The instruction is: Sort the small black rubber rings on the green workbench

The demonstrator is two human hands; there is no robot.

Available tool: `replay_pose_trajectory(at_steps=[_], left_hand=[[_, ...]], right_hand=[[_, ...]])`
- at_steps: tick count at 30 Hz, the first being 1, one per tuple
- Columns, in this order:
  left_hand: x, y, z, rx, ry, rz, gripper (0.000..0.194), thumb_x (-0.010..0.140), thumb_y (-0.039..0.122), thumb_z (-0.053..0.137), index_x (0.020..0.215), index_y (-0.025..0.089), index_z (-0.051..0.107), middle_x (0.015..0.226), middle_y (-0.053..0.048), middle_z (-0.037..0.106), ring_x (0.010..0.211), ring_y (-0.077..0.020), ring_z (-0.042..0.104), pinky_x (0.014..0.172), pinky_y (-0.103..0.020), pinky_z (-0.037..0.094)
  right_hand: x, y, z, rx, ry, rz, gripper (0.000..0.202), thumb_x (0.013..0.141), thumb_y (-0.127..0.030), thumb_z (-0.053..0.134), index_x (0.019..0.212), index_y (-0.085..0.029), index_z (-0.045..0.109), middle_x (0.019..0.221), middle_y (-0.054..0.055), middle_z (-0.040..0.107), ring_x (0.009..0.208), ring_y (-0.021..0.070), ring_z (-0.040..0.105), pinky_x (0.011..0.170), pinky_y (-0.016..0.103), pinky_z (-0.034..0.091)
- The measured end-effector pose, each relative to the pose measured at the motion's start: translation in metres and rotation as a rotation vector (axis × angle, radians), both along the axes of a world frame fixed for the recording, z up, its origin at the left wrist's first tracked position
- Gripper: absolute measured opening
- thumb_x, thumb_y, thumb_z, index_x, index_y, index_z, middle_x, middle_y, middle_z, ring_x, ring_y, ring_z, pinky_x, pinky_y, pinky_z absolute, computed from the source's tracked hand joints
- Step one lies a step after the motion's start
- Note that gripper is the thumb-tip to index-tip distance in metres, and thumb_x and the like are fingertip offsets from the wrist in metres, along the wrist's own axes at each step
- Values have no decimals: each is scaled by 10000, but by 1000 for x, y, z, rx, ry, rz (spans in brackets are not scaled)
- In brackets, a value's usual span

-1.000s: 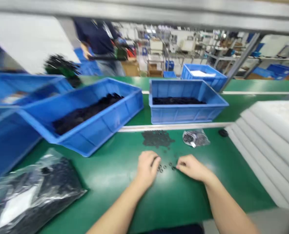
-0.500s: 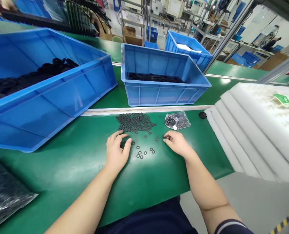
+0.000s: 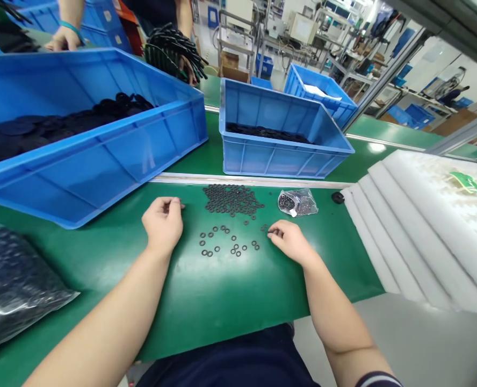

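Observation:
Small black rings (image 3: 217, 249) lie scattered on the green tabletop between my hands. Behind them is a dense patch of similar rings (image 3: 232, 199), one layer deep. My left hand (image 3: 163, 221) is left of the rings, its fingers curled in and thumb pressed against them; whatever they hold is hidden. On the other side, my right hand (image 3: 289, 240) rests low over the table with bent fingertips together, close to a couple of loose rings (image 3: 263, 228). Its grip is hidden too. A clear plastic bag (image 3: 306, 202) holding more rings lies just behind my right hand.
Two blue bins (image 3: 174, 129) (image 3: 282, 156) with black parts stand along the back. White foam sheets (image 3: 416, 226) are stacked at right, near a black round part (image 3: 337, 198). A filled plastic bag (image 3: 24, 285) lies left. Across the table, another person's hand (image 3: 64, 38) touches a bin.
My left hand has moved left, away from the patch, and its fingers have closed. More loose rings now lie spread out at the left. My right hand stays nearly in place.

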State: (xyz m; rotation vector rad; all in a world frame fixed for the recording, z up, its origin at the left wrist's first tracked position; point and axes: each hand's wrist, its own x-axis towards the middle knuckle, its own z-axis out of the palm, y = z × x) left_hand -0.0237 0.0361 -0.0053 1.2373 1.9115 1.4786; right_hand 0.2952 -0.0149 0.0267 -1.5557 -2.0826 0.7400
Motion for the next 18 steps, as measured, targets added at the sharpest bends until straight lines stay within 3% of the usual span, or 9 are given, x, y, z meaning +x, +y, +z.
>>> replay_pose_trajectory(at_steps=[3,6,11,18], left_hand=[[-8,7,1,-40,81,-65,175,841,327,572,808,174,651,723,-26,676,669,-164,604,713,-287,480],[-5,7,1,-28,131,-94,189,838,327,560,783,171,652,687,-27,670,652,-162,603,692,-280,467],[-2,7,-4,-39,196,-132,232,834,367,551,785,169,662,670,-29,662,616,-156,590,663,-280,446],[-3,9,-7,-34,213,-125,243,819,397,542,766,188,654,649,-19,658,609,-163,591,648,-284,446]], right_hand=[[-13,-11,4,-45,47,170,71,844,-121,641,856,-167,695,790,9,630,656,111,565,653,237,449],[-24,-18,5,-30,-61,248,104,847,-86,626,870,-162,693,823,23,639,684,121,575,676,246,447],[-29,-19,4,19,-241,236,142,865,-64,588,842,-165,685,847,42,655,803,162,610,744,260,449],[-36,-24,6,3,-451,211,179,930,-147,568,824,-182,708,865,62,673,842,180,625,749,260,451]])
